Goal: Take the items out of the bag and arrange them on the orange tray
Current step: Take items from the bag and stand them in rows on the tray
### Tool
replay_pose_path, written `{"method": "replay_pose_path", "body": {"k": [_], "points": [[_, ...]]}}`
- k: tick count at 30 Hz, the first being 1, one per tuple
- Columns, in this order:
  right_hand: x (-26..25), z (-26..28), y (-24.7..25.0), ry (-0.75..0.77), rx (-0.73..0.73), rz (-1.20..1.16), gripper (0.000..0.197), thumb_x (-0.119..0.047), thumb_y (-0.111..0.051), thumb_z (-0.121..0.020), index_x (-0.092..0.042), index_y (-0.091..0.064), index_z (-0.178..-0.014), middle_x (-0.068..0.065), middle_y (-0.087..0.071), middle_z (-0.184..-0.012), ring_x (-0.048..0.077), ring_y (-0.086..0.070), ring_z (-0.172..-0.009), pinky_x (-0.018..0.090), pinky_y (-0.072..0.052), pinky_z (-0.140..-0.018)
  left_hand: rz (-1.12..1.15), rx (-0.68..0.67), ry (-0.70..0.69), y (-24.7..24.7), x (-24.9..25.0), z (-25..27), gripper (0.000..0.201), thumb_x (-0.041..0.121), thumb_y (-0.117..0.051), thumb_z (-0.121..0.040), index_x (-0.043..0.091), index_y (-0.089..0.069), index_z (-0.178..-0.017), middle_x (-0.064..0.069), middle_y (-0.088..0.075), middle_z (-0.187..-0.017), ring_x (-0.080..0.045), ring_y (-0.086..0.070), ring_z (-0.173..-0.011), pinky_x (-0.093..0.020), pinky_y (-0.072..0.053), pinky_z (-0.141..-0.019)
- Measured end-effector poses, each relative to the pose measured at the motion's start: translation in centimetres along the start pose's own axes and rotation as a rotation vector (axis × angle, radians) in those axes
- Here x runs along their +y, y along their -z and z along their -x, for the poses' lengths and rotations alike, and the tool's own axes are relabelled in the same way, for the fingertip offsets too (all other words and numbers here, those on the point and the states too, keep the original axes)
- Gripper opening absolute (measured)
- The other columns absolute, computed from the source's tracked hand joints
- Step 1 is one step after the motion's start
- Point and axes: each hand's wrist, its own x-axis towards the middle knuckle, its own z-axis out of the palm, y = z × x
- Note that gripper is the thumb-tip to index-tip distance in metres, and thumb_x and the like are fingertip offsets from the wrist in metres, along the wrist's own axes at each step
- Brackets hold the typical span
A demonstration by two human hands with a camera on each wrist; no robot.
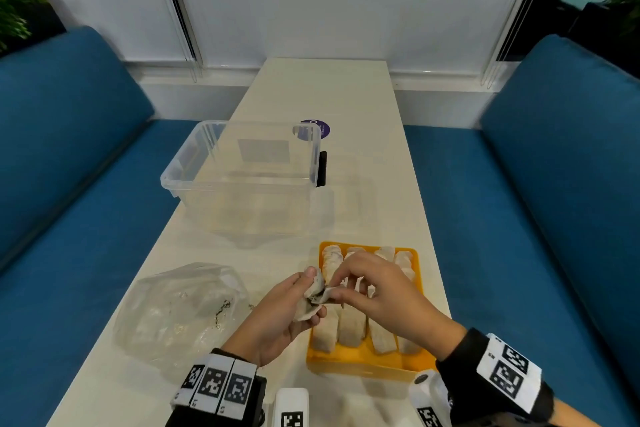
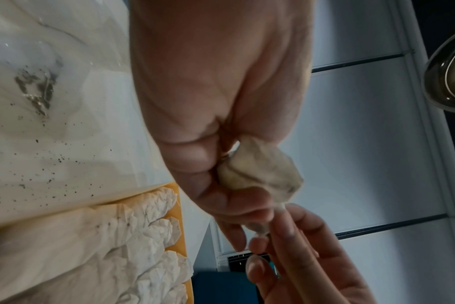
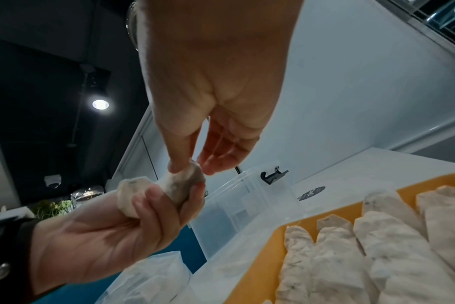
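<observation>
Gripping a crumpled packet (image 1: 312, 298) just left of the tray (image 1: 363, 359), the left hand (image 1: 277, 319) steadies it so the right hand (image 1: 374, 288) can pinch its end, probably straightening it. Packets (image 1: 349, 322) fill the tray; left of it, the bag (image 1: 180, 308) lies slack on the surface (image 1: 311, 94).

bag (image 1: 180, 305) left of tray (image 1: 363, 362) | bin (image 1: 242, 177) behind both | packets (image 1: 351, 322) in tray

pale wrapped roll (image 1: 313, 298): crumpled, held | orange tray (image 1: 363, 362): rolls in rows | clear bag (image 1: 180, 308): slumped left
</observation>
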Motion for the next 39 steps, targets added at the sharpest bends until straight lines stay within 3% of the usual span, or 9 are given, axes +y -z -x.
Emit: {"method": "replay_pose_path", "body": {"k": [3,7,10,12,17,21,24,27,39], "points": [[0.1,0.0,0.0,-0.025,0.01,-0.026,0.006,-0.029,-0.066,-0.085,-0.022,-0.066,-0.085,-0.014,-0.06,-0.08,0.007,-0.054,-0.082,0.016,-0.046,-0.068,-0.006,-0.023,-0.022,0.2,0.1,0.0,0.023,0.028,-0.047,-0.095,0.008,-0.058,-0.094,-0.003,-0.067,-0.072,-0.009,-0.061,-0.059,-0.017,-0.054,-0.062],[0.4,0.1,0.6,-0.103,0.019,-0.054,0.004,-0.027,-0.065,-0.085,-0.03,-0.063,-0.084,-0.007,-0.066,-0.083,0.005,-0.057,-0.082,0.012,-0.046,-0.068,-0.005,-0.023,-0.058,0.6,0.0,-0.2,0.008,0.015,-0.05,-0.093,0.008,-0.055,-0.092,-0.007,-0.071,-0.08,-0.014,-0.067,-0.066,-0.02,-0.057,-0.067],[0.7,0.1,1.1,-0.153,0.035,-0.056,0.003,-0.026,-0.064,-0.086,-0.028,-0.064,-0.085,-0.005,-0.066,-0.084,0.006,-0.058,-0.079,0.015,-0.047,-0.068,-0.086,-0.038,-0.069,0.8,0.1,-0.3,0.02,0.005,-0.043,-0.095,0.011,-0.058,-0.107,-0.01,-0.069,-0.095,-0.016,-0.065,-0.066,-0.022,-0.055,-0.062],[0.7,0.1,1.3,-0.191,0.04,-0.081,0.002,-0.023,-0.063,-0.087,-0.022,-0.065,-0.087,-0.003,-0.066,-0.079,0.006,-0.059,-0.07,0.016,-0.049,-0.065,-0.181,-0.059,-0.061,0.7,0.3,-0.3,0.028,0.003,-0.037,-0.095,0.01,-0.061,-0.108,-0.011,-0.064,-0.089,-0.013,-0.062,-0.065,-0.021,-0.052,-0.062],[0.3,-0.3,1.8,-0.248,-0.005,-0.151,0.006,-0.014,-0.064,-0.087,-0.02,-0.064,-0.085,0.0,-0.066,-0.071,0.004,-0.061,-0.061,0.02,-0.055,-0.066,-0.449,-0.051,-0.087,0.4,0.0,-0.3,0.03,0.036,-0.064,-0.081,0.016,-0.066,-0.102,0.003,-0.063,-0.075,-0.005,-0.058,-0.065,-0.018,-0.045,-0.063],[0.0,-0.5,2.3,-0.238,-0.003,-0.086,0.01,-0.017,-0.067,-0.085,-0.027,-0.065,-0.087,0.0,-0.069,-0.086,0.007,-0.064,-0.07,0.019,-0.055,-0.071,-0.647,0.014,-0.14,0.8,-0.2,-0.7,0.02,0.033,-0.069,-0.081,0.017,-0.068,-0.092,0.009,-0.056,-0.068,-0.006,-0.048,-0.058,-0.017,-0.038,-0.053],[-0.2,-0.7,2.6,-0.24,-0.002,-0.032,0.008,-0.021,-0.065,-0.086,-0.029,-0.066,-0.089,-0.004,-0.068,-0.089,0.008,-0.061,-0.078,0.017,-0.052,-0.072,-0.629,0.046,-0.111,1.0,-0.5,-0.9,0.015,0.032,-0.064,-0.085,0.017,-0.067,-0.087,0.003,-0.051,-0.061,-0.008,-0.042,-0.053,-0.017,-0.034,-0.05],[-0.2,-1.0,2.7,-0.239,-0.009,0.022,0.008,-0.023,-0.064,-0.087,-0.03,-0.065,-0.089,-0.006,-0.068,-0.09,0.006,-0.059,-0.081,0.015,-0.048,-0.072,-0.555,0.017,-0.091,0.9,-0.5,-0.8,0.014,0.027,-0.061,-0.088,0.013,-0.065,-0.088,0.009,-0.057,-0.056,-0.008,-0.04,-0.052,-0.018,-0.032,-0.051],[0.5,-1.2,2.7,-0.263,-0.034,0.195,0.007,-0.021,-0.055,-0.092,-0.024,-0.06,-0.096,-0.013,-0.059,-0.087,0.0,-0.054,-0.078,0.01,-0.044,-0.069,-0.442,0.114,-0.051,1.5,-0.4,-0.6,0.015,0.021,-0.053,-0.093,0.008,-0.06,-0.093,-0.001,-0.063,-0.076,-0.008,-0.039,-0.053,-0.019,-0.033,-0.053]]}}
